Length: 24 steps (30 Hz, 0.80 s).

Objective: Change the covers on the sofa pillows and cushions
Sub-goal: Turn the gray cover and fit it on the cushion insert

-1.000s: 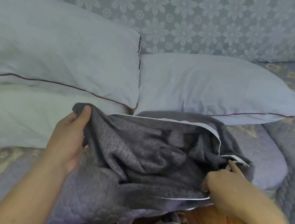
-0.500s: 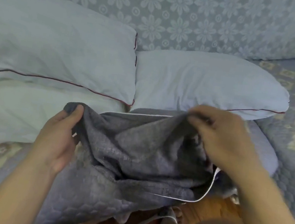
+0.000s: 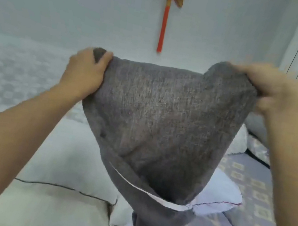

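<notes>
Grey woven cover (image 3: 166,119) hangs empty in mid-air, each of its top corners pinched in one of the hands: left hand (image 3: 84,72) at ten o'clock, right hand (image 3: 277,95) at two o'clock. Its white-edged opening (image 3: 150,192) sags at six o'clock, over the bare pillows (image 3: 68,168) on the sofa (image 3: 249,189). The risk, as I judge it: held by the closed end, the mouth faces away from the hands, so stuffing could snag or twist, and the loose pinch may slip.
</notes>
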Tool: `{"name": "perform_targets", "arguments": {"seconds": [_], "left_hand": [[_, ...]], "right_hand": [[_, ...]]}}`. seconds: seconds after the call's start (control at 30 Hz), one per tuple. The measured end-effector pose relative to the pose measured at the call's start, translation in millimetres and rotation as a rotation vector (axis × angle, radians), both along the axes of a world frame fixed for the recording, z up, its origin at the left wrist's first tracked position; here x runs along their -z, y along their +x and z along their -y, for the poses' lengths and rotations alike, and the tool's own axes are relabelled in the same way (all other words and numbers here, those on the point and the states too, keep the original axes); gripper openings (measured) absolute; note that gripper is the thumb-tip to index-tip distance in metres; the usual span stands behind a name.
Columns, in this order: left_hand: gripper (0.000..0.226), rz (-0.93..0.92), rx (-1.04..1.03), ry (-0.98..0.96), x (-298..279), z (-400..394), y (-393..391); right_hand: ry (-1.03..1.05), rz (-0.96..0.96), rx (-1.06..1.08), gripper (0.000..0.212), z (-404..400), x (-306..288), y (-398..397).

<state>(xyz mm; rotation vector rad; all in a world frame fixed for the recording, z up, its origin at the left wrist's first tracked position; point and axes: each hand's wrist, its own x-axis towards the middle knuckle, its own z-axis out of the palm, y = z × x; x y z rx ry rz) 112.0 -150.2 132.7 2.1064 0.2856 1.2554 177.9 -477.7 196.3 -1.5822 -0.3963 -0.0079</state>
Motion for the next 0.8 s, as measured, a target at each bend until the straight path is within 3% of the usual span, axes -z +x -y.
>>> {"name": "perform_targets", "arguments": {"seconds": [0.07,0.17,0.23,0.27,0.33,0.4,0.5,0.57,0.67,0.8], "left_hand": [[0.045,-0.123,-0.144,0.119,-19.8,-10.0,17.3],[0.052,-0.056,-0.219,0.222,2.7,12.0,19.2],[0.041,0.0,0.04,0.312,67.1,60.5,10.8],[0.035,-0.062,0.224,0.361,114.7,91.3,1.0],[0.037,-0.295,0.5,0.466,222.3,147.4,-25.1],[0.051,-0.55,0.618,0.595,312.4,180.8,-46.8],[0.058,-0.823,0.565,0.554,382.4,183.1,-64.6],[0.053,-0.79,0.472,0.434,401.2,176.5,-76.1],[0.036,-0.675,0.253,0.216,418.8,174.4,-104.1],[0.038,-0.699,0.118,0.108,429.3,173.9,-135.8]], "right_hand": [[0.317,-0.184,-0.034,0.024,1.5,10.1,31.1],[0.572,-0.263,0.379,0.019,8.3,62.4,90.6],[0.444,-0.375,0.502,0.033,22.0,129.6,111.0],[0.357,-0.457,0.485,0.027,26.6,167.9,110.8],[0.037,-0.56,0.426,0.018,32.6,239.6,94.1],[-0.201,-0.524,0.389,0.04,39.7,306.8,75.8],[-0.43,-0.478,0.355,0.016,43.4,382.6,36.3],[-0.634,-0.446,0.318,0.007,43.2,417.6,10.6],[-0.747,-0.505,0.006,0.003,36.2,451.3,-21.8],[-0.949,-0.432,-0.115,0.018,29.2,458.7,-43.1]]}}
